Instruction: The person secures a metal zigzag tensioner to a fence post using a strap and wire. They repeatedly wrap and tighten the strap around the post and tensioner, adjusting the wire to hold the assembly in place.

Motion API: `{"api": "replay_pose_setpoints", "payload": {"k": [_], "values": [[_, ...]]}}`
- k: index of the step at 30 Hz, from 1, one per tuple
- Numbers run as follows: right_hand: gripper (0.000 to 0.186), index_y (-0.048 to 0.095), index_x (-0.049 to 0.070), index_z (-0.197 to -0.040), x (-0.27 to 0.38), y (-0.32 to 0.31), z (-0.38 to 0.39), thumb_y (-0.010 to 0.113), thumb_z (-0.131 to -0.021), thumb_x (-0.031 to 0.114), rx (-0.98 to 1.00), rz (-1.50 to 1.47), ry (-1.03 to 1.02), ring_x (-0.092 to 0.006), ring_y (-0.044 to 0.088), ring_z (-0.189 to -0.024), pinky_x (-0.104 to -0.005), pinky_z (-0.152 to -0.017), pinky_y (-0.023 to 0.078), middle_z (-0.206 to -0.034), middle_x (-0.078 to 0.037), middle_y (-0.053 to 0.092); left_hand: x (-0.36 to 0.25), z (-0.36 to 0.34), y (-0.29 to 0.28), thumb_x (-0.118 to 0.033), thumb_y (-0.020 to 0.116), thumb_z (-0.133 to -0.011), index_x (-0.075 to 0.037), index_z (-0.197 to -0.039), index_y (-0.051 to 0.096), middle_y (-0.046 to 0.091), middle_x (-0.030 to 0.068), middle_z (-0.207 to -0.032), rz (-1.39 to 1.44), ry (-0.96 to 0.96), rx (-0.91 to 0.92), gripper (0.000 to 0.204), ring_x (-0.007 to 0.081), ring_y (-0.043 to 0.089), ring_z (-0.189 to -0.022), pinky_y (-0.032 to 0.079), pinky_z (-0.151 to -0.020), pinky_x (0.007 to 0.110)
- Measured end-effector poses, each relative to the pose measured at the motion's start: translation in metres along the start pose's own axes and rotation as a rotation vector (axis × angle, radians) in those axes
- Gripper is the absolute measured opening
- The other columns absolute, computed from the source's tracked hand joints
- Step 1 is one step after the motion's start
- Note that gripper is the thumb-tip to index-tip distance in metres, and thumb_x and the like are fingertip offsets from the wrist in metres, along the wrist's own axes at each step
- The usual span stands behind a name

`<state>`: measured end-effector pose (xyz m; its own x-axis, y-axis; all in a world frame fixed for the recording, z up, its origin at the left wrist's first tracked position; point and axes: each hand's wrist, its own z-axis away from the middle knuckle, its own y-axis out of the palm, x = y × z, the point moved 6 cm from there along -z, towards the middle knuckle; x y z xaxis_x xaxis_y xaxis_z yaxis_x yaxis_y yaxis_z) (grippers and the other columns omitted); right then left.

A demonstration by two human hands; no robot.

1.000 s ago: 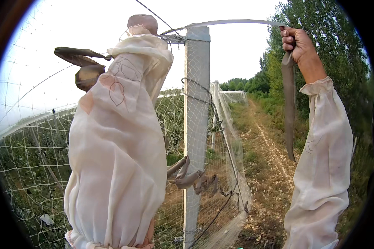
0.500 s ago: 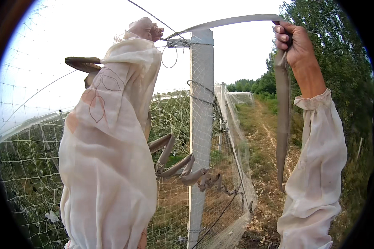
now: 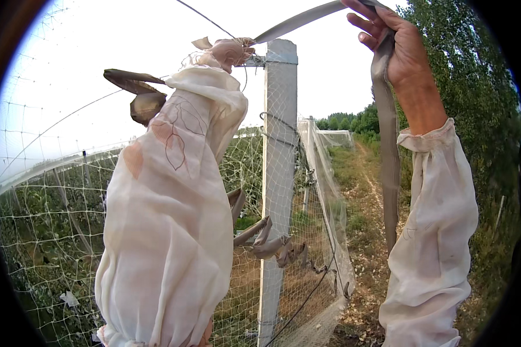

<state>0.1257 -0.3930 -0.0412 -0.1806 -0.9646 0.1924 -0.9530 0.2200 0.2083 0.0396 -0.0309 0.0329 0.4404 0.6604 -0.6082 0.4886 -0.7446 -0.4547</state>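
A long grey-brown fabric strip (image 3: 298, 22) stretches between my raised hands, over the top of a pale square post (image 3: 281, 115). My left hand (image 3: 230, 53) is closed on the strip's left end, beside the post top, where a dark wire (image 3: 214, 23) and some netting meet. My right hand (image 3: 402, 52), higher and to the right, has the strip running over it between thumb and fingers, its other fingers loosely spread. From there the strip's tail hangs down beside my right forearm. Another folded length of strip (image 3: 134, 84) shows behind my left sleeve.
White netting (image 3: 46, 231) spans the left side, with green plants behind. Twisted brown strip (image 3: 266, 246) runs across the post lower down, beside a slanting dark cord (image 3: 307, 301). A leaf-strewn dirt path (image 3: 362, 231) lies right of the post, lined by trees (image 3: 474, 104).
My left hand has moved right, closer to the post top. My right hand has shifted up and slightly left, its fingers loosening, and the strip slants more steeply upward.
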Motion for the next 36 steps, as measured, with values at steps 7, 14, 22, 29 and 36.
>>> {"api": "replay_pose_setpoints", "payload": {"k": [7, 14, 22, 29, 36], "values": [[0.028, 0.054, -0.003, -0.117, -0.001, -0.015, 0.006, 0.04, -0.099, 0.012, 0.188, 0.238, -0.086, -0.0176, 0.07, -0.083, -0.0187, -0.053, 0.054, -0.11, -0.022, 0.066, -0.009, 0.018, 0.034, -0.02, 0.05, -0.097, -0.01, -0.141, 0.031, 0.043, 0.008, -0.143, -0.047, -0.069, 0.036, 0.049, 0.0197, 0.051, -0.122, 0.046, -0.102, 0.032], [0.031, 0.054, -0.002, -0.116, -0.005, -0.014, 0.016, 0.033, -0.1, 0.015, 0.072, 0.257, -0.087, -0.0189, 0.07, -0.08, -0.0207, -0.051, 0.053, -0.104, -0.02, 0.068, -0.023, 0.055, 0.053, -0.009, 0.041, -0.1, -0.006, -0.137, 0.032, 0.057, 0.0093, -0.126, 0.122, -0.182, -0.216, 0.038, 0.0157, 0.066, -0.094, 0.061, -0.072, 0.025], [0.03, 0.054, -0.001, -0.118, -0.007, -0.012, -0.006, 0.036, -0.1, 0.014, 0.045, 0.234, -0.14, -0.0195, 0.07, -0.086, -0.0204, -0.052, 0.054, -0.109, -0.018, 0.067, 0.01, 0.03, 0.041, -0.01, 0.051, -0.097, -0.015, -0.141, 0.03, 0.058, 0.0038, -0.126, 0.008, -0.229, -0.205, 0.05, 0.0189, 0.06, -0.101, 0.054, -0.08, 0.037], [0.027, 0.053, 0.0, -0.12, -0.002, -0.007, -0.021, 0.044, -0.098, 0.012, 0.03, 0.234, -0.16, -0.0197, 0.07, -0.087, -0.0218, -0.055, 0.056, -0.116, -0.019, 0.064, 0.0, 0.026, 0.049, -0.019, 0.054, -0.095, -0.009, -0.118, 0.056, 0.062, 0.0032, -0.109, 0.137, -0.044, -0.22, 0.026, 0.0168, 0.062, -0.088, 0.053, -0.074, 0.037], [0.031, 0.052, -0.002, -0.123, 0.007, -0.019, -0.008, 0.049, -0.095, 0.013, 0.157, 0.215, -0.152, -0.0175, 0.07, -0.085, -0.0214, -0.054, 0.054, -0.114, -0.02, 0.065, 0.006, 0.025, 0.025, -0.026, 0.061, -0.093, -0.012, -0.138, 0.04, 0.047, 0.0027, -0.138, 0.041, 0.068, -0.079, 0.051, 0.0187, 0.055, -0.117, 0.05, -0.094, 0.038]]}}
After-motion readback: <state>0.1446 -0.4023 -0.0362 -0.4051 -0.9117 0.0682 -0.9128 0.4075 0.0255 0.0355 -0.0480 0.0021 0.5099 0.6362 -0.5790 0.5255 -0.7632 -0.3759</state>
